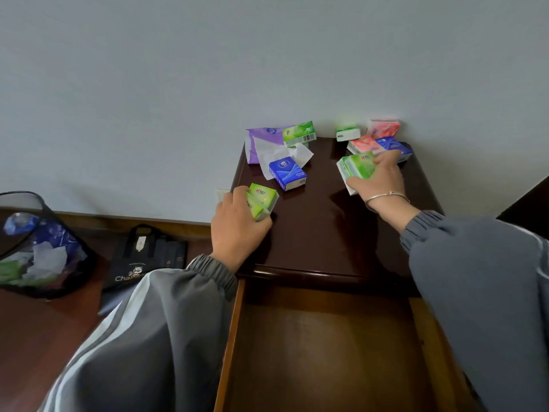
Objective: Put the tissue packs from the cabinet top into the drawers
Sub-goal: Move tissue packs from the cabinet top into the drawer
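Note:
My left hand (237, 224) grips green tissue packs (263, 199) at the left front of the dark wooden cabinet top (315, 230). Farther right, my right hand (378, 179) holds another green tissue pack (356, 168). A blue pack (287, 173) lies between them, with a purple wrapper and loose tissue (267, 147) and a green pack (298, 132) behind it. Against the wall at the right lie a green-and-white pack (347, 132), two pink packs (383, 129) (364, 145) and a blue pack (395, 147). Below the top, the drawer (320, 346) stands pulled open, with nothing in the part I see.
On the floor to the left stand a black mesh bin (38, 248) with wrappers in it and a black tote bag (145, 257). A plain wall rises behind the cabinet. Dark furniture edges show at the far right (525, 203).

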The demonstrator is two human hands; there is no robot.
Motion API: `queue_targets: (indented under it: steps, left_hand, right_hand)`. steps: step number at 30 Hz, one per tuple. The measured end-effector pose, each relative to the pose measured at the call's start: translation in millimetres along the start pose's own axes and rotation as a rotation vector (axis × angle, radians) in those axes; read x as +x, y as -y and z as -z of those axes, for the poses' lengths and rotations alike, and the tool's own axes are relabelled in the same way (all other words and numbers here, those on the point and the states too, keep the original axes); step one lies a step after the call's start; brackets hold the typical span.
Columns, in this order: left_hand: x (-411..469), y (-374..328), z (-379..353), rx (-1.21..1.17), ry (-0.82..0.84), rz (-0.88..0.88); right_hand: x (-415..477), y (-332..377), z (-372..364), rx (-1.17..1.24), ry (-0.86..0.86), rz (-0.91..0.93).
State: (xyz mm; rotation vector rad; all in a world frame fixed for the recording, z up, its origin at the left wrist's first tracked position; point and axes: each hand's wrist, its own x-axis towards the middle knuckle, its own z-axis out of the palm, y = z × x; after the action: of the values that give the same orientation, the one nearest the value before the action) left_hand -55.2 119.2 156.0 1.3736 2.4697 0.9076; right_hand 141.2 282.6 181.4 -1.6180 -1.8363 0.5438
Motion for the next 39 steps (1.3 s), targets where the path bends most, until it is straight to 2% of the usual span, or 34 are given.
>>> queue_targets:
  steps: [3, 6, 8, 10, 13, 19, 22, 27, 30, 33, 37, 39]
  left_hand:
    - [-34.4, -1.5, 18.6, -0.213, -0.04, -0.021]
    - [-87.3, 3.8, 33.3, -0.295, 0.115, -0.035]
    - [-124.8, 10.7, 34.6, -0.225, 0.253, -0.038]
    - [-156.8, 15.5, 28.0, -0.092, 0.362, -0.039]
    - [-185.1, 17.0, 7.2, 0.1, 0.473, -0.008]
    - [-196.0, 13.4, -32.8, 0.402, 0.609, 0.122]
    - [-203.6, 14.3, -45.5, 0.461, 0.595, 0.17]
    - [-206.3, 15.2, -52.1, 0.342, 0.6, 0.27]
    - [-199.8, 20.5, -47.4, 0.278, 0.611, 0.297]
    - [-195.7, 27.0, -44.3, 0.232, 0.654, 0.269]
    - [-190.4, 27.9, -43.3, 0.209, 0.637, 0.219]
    - [-188.4, 26.8, -42.4, 0.284, 0.682, 0.147]
  right_hand:
    - [-59.4, -11.9, 32.4, 0.189, 0.072, -0.027]
    - [-131.7, -26.8, 60.8, 0.256, 0.342, -0.053]
    - [-175.4, -37.2, 69.1, 0.227, 0.545, -0.055]
    - [-208.8, -48.4, 64.8, 0.1, 0.697, -0.052]
    - [-237.2, -64.9, 43.3, -0.058, 0.796, -0.071]
    - [-260.8, -81.7, 2.6, -0.273, 0.759, -0.073]
    - [-273.4, -86.6, -6.6, -0.309, 0.746, -0.054]
    - [-273.2, -89.9, -4.0, -0.258, 0.795, -0.113]
    - [-266.7, -88.6, 4.0, -0.416, 0.772, -0.058]
    - [-263.9, -87.5, 8.0, -0.558, 0.709, -0.003]
    - [-262.4, -81.8, 1.5, -0.586, 0.634, 0.039]
    - [-261.6, -80.0, -1.1, -0.591, 0.626, 0.045]
